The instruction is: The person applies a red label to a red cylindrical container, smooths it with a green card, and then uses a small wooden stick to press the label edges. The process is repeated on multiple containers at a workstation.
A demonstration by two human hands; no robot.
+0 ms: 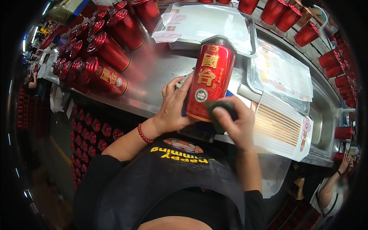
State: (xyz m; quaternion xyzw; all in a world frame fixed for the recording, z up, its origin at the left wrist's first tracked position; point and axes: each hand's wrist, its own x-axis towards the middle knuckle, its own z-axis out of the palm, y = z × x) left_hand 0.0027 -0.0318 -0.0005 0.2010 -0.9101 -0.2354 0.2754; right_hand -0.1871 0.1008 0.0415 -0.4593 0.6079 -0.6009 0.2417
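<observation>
A glossy red bottle point(214, 77) with raised gold characters and a round green-and-white sticker stands tilted before me. My left hand point(176, 105) holds it low on its left side, with a bit of pale cloth point(184, 81) between the fingers; a red bead bracelet is on that wrist. In my right hand point(237, 118) is a dark green tool, perhaps a squeegee or scraper point(217, 116), whose flat edge meets the bottle's lower right side. The hand hides much of it. Part of a blue object shows behind the bottle's base.
Red bottles point(110, 51) crowd the steel counter point(146, 95) at left. Trays with decal sheets point(207, 21) lie beyond the bottle; another tray point(283, 72) and a gold-striped sheet point(277, 123) lie right, beside a steel sink point(323, 126). More red bottles point(306, 33) line the far side. Co-workers' arms show at both edges.
</observation>
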